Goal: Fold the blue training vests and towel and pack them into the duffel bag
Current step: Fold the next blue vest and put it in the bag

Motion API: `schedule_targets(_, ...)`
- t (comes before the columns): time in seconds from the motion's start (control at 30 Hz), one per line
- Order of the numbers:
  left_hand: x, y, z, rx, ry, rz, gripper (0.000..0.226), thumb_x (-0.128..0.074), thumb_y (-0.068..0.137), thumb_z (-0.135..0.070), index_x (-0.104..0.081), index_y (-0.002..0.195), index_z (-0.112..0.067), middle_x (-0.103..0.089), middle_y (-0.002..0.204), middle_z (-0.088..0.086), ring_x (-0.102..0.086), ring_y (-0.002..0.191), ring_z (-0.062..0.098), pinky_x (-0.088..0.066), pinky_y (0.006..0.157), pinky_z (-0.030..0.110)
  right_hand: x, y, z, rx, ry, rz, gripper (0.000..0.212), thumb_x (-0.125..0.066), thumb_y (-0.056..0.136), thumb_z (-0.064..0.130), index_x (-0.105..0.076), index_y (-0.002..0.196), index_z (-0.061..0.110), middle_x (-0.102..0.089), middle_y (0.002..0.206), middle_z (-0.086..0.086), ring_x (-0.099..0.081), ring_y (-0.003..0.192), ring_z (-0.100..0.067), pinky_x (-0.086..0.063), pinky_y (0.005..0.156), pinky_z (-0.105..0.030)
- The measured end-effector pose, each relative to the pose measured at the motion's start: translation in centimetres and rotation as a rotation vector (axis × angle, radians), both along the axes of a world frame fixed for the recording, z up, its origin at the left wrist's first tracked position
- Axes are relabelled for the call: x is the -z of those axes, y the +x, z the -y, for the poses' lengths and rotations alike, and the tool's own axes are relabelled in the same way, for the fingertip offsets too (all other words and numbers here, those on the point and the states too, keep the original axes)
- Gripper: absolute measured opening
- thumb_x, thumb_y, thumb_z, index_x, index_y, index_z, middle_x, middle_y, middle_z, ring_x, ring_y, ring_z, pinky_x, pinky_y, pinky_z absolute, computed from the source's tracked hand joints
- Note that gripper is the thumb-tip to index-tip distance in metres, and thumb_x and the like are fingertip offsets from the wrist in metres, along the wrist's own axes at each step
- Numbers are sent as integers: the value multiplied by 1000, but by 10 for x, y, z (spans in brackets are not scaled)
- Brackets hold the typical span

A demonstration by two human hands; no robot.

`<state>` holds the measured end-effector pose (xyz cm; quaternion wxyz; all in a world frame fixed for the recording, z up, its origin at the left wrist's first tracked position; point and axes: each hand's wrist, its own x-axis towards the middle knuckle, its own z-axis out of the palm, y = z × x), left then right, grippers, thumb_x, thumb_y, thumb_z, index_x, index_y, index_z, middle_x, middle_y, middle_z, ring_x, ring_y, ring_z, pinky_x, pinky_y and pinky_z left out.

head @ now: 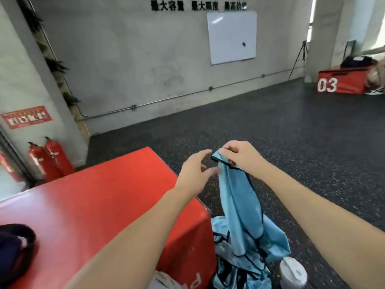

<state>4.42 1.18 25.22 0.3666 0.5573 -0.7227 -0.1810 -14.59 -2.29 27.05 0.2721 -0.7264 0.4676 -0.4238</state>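
right hand raised at centre frame, fingers curled and pinching the dark-trimmed top edge of a blue training vest; left hand just beside it on the left, fingers spread and relaxed, holding nothing, its fingertips near the same top edge but not clearly touching the cloth. the vest hangs straight down from the pinch, so its long axis runs vertically, from the right hand at the top to a loose heap of further blue vests below, beside the near corner of a red padded box. whether the lower end of the hanging vest is free of the heap or tangled with it cannot be told. the critical relation is lateral: the free part of the top edge lies immediately to the right of the left hand, and level with it, so the left hand is the nearer one to take a second corner; a short reach toward the right hand would probably do. with two grips the vest could be spread flat for folding, likely over the box top, which lies to the left of both hands. a dark bag, possibly the duffel, sits at the left edge on the box, well apart from the vest. a white lidded container stands near the heap. folding appears barely begun.
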Motion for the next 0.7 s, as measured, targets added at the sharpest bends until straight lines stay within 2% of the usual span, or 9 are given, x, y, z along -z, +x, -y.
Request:
schedule_targets(0.13, -80, 21, -11, -9, -195, 16, 46, -82, 80, -33, -67, 124, -32, -67, 111, -16, -64, 76, 3, -50, 80, 19, -70, 18, -8, -85, -62, -45, 14, -68, 95, 26, -75, 89, 16, -71, 72, -2, -63, 61, -12, -54, 66, -33)
schedule_targets(0.27, -152, 39, -24, -41, -365, -61, 6, -74, 89, -22, -77, 94, -23, -72, 70, -9, -63, 56, 8, -45, 59, 14, -141, 35, -11, -120, -125, -101, 16, -68, 95, 32, -75, 86, 21, -75, 77, -7, -67, 66, -15, -58, 80, -43)
schedule_targets(0.33, -186, 48, -28, -65, -399, -83, 6, -72, 91, -20, -76, 86, -20, -70, 60, -4, -64, 53, 8, -49, 57, 18, -172, 47, -14, -120, -171, -61, 16, -68, 96, 30, -73, 85, 20, -75, 79, -8, -68, 68, -17, -57, 79, -45)
schedule_targets(0.4, -217, 57, -31, -74, -413, -77, 8, -71, 92, -16, -74, 87, -13, -70, 63, -3, -66, 54, 6, -51, 55, 19, -200, 63, -21, -152, -210, 43, 14, -68, 96, 23, -72, 87, 14, -75, 81, -8, -70, 70, -19, -59, 72, -34)
schedule_targets(0.47, -244, 66, -37, -79, -451, -62, 10, -67, 95, -13, -71, 88, -7, -73, 72, 0, -70, 59, 6, -55, 58, 21, -224, 81, -27, -170, -244, 122, 13, -67, 97, 19, -73, 94, 7, -75, 86, -7, -72, 76, -21, -60, 73, -26)
schedule_targets(0.53, -267, 78, -44, -96, -493, -68, 11, -64, 98, -13, -68, 90, -6, -73, 80, 3, -72, 63, 6, -56, 59, 21, -245, 98, -27, -179, -267, 184, 17, -65, 98, 21, -72, 100, 5, -75, 91, -6, -73, 80, -18, -61, 82, -32)
schedule_targets(0.6, -288, 93, -49, -138, -552, -48, 11, -62, 99, -15, -65, 90, -9, -72, 82, 1, -72, 68, 5, -56, 64, 19, -261, 118, -28, -211, -281, 216, 26, -66, 96, 32, -70, 108, 9, -72, 98, -3, -71, 87, -16, -59, 89, -41)
schedule_targets(0.67, -306, 112, -52, -209, -628, 42, 12, -60, 98, -18, -65, 89, -12, -69, 80, -3, -67, 72, 10, -54, 68, 21, -272, 139, -32, -186, -343, 118, 44, -73, 85, 54, -65, 112, 20, -68, 104, 5, -66, 94, -11, -56, 85, -34)
schedule_targets(0.7, -315, 122, -55, -254, -660, 96, 12, -59, 98, -19, -65, 89, -13, -67, 77, -4, -62, 70, 10, -49, 65, 18, -278, 150, -34, -154, -389, 63, 47, -76, 81, 56, -63, 112, 24, -66, 102, 7, -63, 93, -9, -53, 81, -27)
